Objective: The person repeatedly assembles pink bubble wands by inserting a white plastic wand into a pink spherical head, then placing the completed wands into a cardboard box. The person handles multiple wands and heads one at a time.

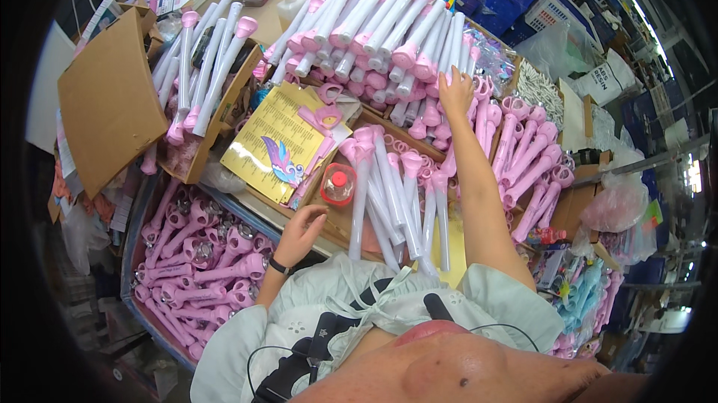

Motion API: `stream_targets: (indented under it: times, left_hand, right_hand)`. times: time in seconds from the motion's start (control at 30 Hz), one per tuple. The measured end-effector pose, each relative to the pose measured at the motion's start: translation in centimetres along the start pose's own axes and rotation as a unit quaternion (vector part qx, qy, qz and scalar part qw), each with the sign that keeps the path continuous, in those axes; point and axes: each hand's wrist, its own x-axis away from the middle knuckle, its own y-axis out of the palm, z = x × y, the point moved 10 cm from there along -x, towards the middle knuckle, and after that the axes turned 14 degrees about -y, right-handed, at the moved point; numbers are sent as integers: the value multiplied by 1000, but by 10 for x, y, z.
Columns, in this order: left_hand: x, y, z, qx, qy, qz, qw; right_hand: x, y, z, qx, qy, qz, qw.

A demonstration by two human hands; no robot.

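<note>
My right hand (456, 92) is stretched far forward, at the right end of a large stack of white tubes with pink ends (374, 21). Its fingers reach out over the tubes; no firm grip shows. My left hand (299, 234) hovers by the near table edge, fingers loosely bent and nothing visible in them. Just beyond it stands a small clear bottle with a red cap (339, 179). Between my arms lies a loose bunch of white tubes with pink heads (389, 201), their ends toward my body.
A blue-edged bin (138, 253) at lower left holds many pink wand handles (206, 268). Yellow printed sheets (262, 141) lie left of centre. Beside them, a cardboard box (112, 100) holds more white tubes. Pink handles (527, 152) and small white parts (538, 92) lie right.
</note>
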Motion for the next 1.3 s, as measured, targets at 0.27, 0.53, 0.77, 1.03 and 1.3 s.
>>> stream_targets:
  times: [0.27, 0.53, 0.77, 1.03, 1.3]
  left_hand:
    - [2, 11, 10, -57, 28, -2, 998]
    - [26, 42, 36, -146, 128, -47, 980]
    - [54, 49, 44, -180, 165, -79, 967]
    - [61, 23, 30, -124, 112, -57, 984]
    - [48, 12, 70, 355, 98, -199, 908]
  right_hand:
    - [174, -61, -72, -261, -68, -60, 961]
    - [307, -62, -110, -144, 1, -316, 938]
    - [289, -70, -117, -121, -1, -266, 956]
    - [299, -157, -107, -396, 130, -58, 907]
    - [329, -188, -147, -725, 188, -137, 648]
